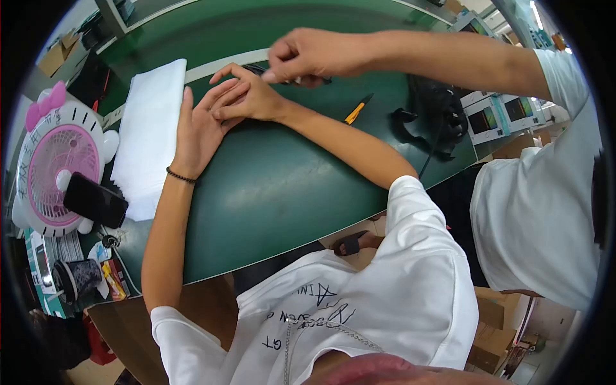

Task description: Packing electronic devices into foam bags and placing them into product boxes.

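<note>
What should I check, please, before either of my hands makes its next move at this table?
1. Left hand open: ok; fingers are extended and nothing shows on the visible palm.
2. Right hand empty: cannot tell; its fingers overlap the left hand.
3. Co-worker's hand out of the way: not ok; it is right beside the right hand.
4. Yellow-and-black tool clear of the right forearm: cannot tell; its near end appears at the forearm's edge.
5. Phone away from both hands: ok; it is by the fan, far left.
</note>
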Available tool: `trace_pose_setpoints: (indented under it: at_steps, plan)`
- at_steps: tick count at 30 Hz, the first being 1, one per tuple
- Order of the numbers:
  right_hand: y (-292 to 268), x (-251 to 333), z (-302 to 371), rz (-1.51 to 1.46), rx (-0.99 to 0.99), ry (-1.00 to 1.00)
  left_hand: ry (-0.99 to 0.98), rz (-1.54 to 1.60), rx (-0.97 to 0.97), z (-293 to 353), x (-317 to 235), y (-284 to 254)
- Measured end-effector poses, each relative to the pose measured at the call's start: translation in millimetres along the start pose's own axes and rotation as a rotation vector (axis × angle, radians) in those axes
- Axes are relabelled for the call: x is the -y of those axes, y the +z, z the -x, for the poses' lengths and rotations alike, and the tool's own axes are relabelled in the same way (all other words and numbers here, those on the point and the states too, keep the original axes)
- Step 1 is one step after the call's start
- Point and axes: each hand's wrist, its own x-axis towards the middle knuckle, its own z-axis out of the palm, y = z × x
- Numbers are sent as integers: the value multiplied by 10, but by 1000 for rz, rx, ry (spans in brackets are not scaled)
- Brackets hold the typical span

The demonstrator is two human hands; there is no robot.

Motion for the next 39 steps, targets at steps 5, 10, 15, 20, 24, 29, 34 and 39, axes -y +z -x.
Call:
trace_pose_setpoints:
  at_steps: [5,10,15,20,24,29,34,39]
  plan:
    - [-42,126,-63,34,129,45,14,-69,30,25,-6,-17]
    - [-135,13,-209,189,215,-128,5,155,-38,-43,63,-118]
    - [40,49,-62,-213,136,138,108,9,-60,5,11,-234]
    - [123,105,-12,-61,-93,-54,116,3,-144,-35,34,-207]
    - [204,144,58,425,-212,-285,152,12,-188,-22,46,-181]
    - [187,157,32,590,-286,-371,198,-39,-254,-74,110,-225]
    - [221,212,70,300,-309,-59,441,-482,-384,-74,53,-286]
    - [210,163,56,190,-327,-8,496,-540,-405,-71,60,-290]
